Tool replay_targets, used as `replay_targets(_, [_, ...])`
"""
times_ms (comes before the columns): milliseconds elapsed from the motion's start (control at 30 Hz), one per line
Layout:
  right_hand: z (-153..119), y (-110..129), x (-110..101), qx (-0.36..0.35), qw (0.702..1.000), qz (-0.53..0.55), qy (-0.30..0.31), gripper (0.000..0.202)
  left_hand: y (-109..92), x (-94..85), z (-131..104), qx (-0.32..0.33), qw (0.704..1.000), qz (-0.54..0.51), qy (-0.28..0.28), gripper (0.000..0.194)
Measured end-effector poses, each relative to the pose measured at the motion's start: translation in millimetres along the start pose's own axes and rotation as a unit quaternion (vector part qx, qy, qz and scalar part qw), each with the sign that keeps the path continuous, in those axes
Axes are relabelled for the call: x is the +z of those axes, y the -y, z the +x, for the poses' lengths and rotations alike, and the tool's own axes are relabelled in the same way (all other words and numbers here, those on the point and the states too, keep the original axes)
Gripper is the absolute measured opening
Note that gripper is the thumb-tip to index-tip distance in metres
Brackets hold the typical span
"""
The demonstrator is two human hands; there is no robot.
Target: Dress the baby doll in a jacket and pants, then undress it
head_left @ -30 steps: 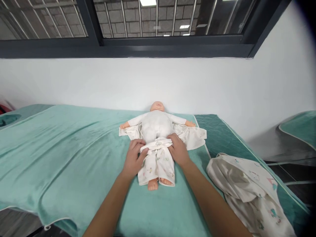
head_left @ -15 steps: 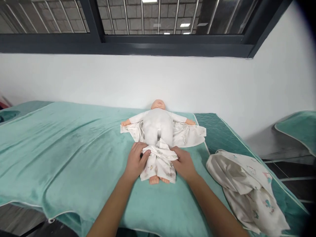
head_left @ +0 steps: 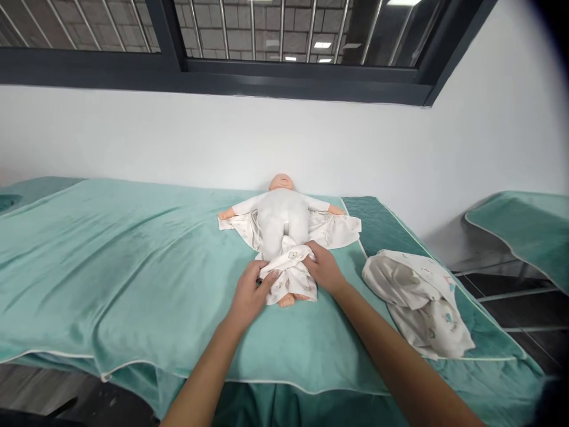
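A baby doll [head_left: 283, 209] with a white cloth body lies on its back, arms spread, head toward the wall. Patterned white pants [head_left: 291, 279] cover its lower legs, and its feet [head_left: 287, 300] stick out below. My left hand [head_left: 251, 290] pinches the bunched waist of the pants on the left side. On the right side my right hand [head_left: 323, 267] grips the same waist, a little higher up. An opened white garment [head_left: 335, 230] is spread beneath the doll's torso and arms.
A crumpled patterned white cloth [head_left: 420, 299] lies on the bed's right part. The green bed cover [head_left: 133, 284] extends left, with its front edge near me. Behind the doll stands a white wall [head_left: 178, 142] under a barred window. Another green-covered surface [head_left: 524, 228] is at the right.
My right hand has moved up with its side of the pants, past the knees, and the waist now slants. The doll's feet have shifted slightly. The camera view has shifted too.
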State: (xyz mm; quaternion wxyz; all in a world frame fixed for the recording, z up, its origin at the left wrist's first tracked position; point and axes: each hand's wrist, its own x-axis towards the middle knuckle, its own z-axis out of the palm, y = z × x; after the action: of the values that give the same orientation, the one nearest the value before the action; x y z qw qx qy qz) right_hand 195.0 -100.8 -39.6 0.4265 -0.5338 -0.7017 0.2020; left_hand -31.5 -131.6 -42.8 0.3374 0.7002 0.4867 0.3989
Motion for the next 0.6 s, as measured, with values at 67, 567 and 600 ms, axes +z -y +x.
replay_targets(67, [0.7, 2.5, -4.7, 0.003, 1.000, 0.013, 0.023, 0.016, 4.3, -2.9, -4.3, 0.027, 0.999, -0.002, 0.029, 0.045])
replay_targets(567, [-47.3, 68.6, -44.0, 0.014, 0.976, -0.092, 0.195, 0.035, -23.2, -21.0, -18.2, 0.018, 0.996, 0.057, 0.065, 0.059])
replay_targets(600, [-46.4, 71.0, -46.7, 0.031, 0.978, -0.072, 0.195, 0.033, -29.0, -25.4, -20.1, 0.001, 0.996, 0.048, 0.073, 0.058])
